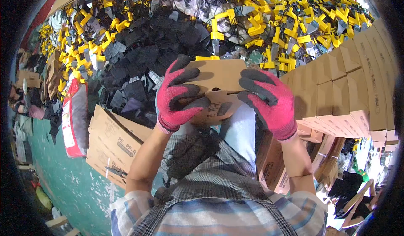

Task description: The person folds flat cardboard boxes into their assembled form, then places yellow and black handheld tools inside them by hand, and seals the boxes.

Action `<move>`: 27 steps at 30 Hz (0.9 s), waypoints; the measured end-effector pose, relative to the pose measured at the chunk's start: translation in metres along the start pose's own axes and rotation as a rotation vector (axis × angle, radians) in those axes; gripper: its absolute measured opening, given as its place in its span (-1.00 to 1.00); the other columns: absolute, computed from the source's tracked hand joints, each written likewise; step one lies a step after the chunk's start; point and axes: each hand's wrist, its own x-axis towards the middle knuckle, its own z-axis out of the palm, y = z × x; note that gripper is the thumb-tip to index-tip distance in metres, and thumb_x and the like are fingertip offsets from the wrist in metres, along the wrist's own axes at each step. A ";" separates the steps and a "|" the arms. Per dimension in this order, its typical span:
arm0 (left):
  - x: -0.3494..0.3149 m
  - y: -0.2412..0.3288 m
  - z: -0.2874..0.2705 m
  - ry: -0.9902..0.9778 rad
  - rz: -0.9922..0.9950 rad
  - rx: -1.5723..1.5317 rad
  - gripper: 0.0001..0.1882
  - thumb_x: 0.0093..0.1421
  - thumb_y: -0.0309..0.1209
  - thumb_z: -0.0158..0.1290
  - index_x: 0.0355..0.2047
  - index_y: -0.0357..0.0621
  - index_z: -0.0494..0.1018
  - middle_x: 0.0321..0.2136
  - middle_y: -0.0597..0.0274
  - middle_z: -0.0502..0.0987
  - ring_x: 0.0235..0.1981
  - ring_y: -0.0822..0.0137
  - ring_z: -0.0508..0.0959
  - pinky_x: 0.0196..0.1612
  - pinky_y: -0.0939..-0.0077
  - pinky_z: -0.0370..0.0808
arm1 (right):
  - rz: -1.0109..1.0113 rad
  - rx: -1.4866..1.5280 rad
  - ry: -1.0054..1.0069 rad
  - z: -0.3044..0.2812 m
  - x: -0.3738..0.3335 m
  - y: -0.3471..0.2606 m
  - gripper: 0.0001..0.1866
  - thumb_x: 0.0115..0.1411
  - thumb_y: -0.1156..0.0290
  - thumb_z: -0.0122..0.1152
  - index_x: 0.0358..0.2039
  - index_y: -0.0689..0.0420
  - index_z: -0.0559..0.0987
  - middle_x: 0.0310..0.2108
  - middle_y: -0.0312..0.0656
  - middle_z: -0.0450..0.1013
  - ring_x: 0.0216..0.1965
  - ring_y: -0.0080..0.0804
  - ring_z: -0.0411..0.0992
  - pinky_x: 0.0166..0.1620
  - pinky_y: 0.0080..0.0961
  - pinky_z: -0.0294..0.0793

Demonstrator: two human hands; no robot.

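Between my two gloved hands is a small brown cardboard box (221, 76), held above my lap. Its near flap, with dark print and a dark round hole at the top, faces me. My left hand (179, 97), in a pink glove with black fingers, grips the box's left end, thumb on the flap and fingers over the top. My right hand (271, 99), gloved alike, closes on the right end with its fingertips. Beyond the box lies a heap of black flat pieces (155, 38). What the box contains is hidden.
Yellow-handled tools with grey plates and black cords (294, 29) pile up along the back. Closed cardboard boxes (336, 88) are stacked at the right. On the left are a flattened carton (113, 139), a red and white bag (75, 118) and the green floor (54, 164).
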 end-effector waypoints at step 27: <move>-0.001 0.002 0.001 -0.138 -0.012 0.127 -0.49 -0.30 -0.20 0.25 -0.33 -0.12 0.35 -0.21 0.11 0.41 -0.04 -0.01 0.28 0.03 0.08 0.12 | -0.230 -0.328 0.029 0.024 -0.018 -0.014 -0.67 -0.28 0.40 0.20 -0.37 0.02 0.49 -0.17 -0.14 0.22 -0.08 -0.08 0.14 -0.04 -0.13 0.13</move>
